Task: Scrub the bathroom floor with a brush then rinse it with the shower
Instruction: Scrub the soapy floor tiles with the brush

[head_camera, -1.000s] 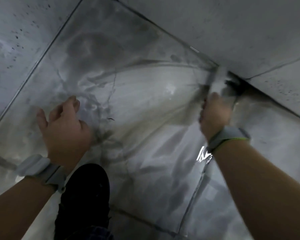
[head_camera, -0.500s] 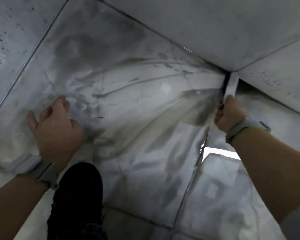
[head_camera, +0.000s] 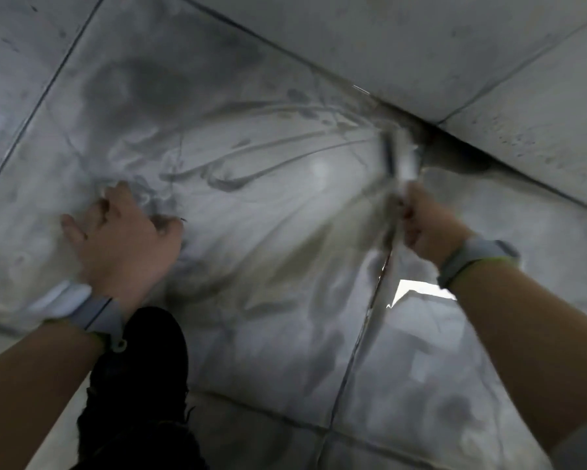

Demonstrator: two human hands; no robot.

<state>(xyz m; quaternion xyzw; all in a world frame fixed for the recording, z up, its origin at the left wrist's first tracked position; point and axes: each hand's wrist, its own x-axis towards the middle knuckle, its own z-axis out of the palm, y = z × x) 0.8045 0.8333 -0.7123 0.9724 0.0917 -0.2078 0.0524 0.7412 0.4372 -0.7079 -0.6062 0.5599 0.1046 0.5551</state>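
My right hand (head_camera: 427,225) grips the handle of a pale scrubbing brush (head_camera: 402,154), which is blurred by motion. Its head lies on the wet grey floor tile (head_camera: 268,215), close to where the floor meets the wall at the upper right. Dark curved smears of dirty water run across the tile left of the brush. My left hand (head_camera: 122,239) rests flat on the same tile with its fingers spread, well to the left. No shower head is in view.
A tiled wall (head_camera: 455,45) rises along the upper right, with a dark gap (head_camera: 461,157) at its base. Another wall (head_camera: 7,79) stands at the upper left. My black shoe (head_camera: 142,374) stands on the floor at bottom centre. A bright reflection (head_camera: 417,293) lies under my right wrist.
My right hand and the brush have swept back to the left and down, away from the wall corner. My left hand has stayed planted on the tile. The view shifted slightly.
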